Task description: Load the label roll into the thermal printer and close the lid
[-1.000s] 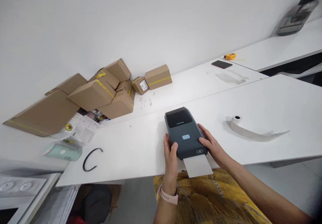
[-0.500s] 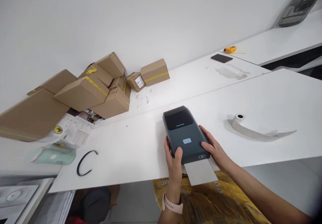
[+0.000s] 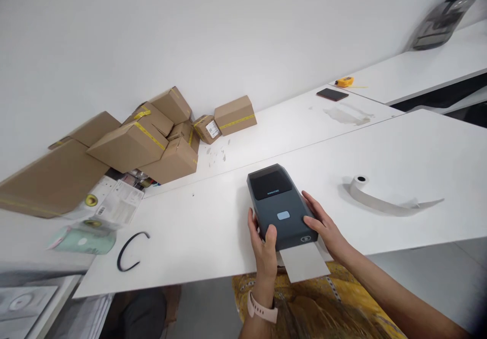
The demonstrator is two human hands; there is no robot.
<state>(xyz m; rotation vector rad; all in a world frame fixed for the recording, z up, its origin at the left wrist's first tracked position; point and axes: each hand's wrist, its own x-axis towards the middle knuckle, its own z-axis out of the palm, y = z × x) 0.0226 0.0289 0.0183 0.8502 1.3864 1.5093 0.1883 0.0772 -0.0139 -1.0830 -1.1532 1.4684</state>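
A dark grey label printer [image 3: 280, 206] sits near the front edge of the white table [image 3: 198, 227]. A blank white label [image 3: 304, 261] sticks out of its front slot, past the table edge. My left hand [image 3: 263, 246] grips the printer's left front corner, thumb on top. My right hand [image 3: 323, 226] holds the right side, fingers lying against the casing. A pink watch is on my left wrist.
A partly unrolled white paper roll [image 3: 376, 198] lies to the right. A black cable loop [image 3: 130, 251] and a mint roll [image 3: 83, 239] lie at left. Cardboard boxes [image 3: 152, 141] are piled against the wall. A phone [image 3: 332, 94] and a yellow tape measure [image 3: 344, 81] lie on the far table.
The printer has slid a little toward me, with both hands still on it. My left thumb has moved up onto its top. The label now overhangs the table edge further.
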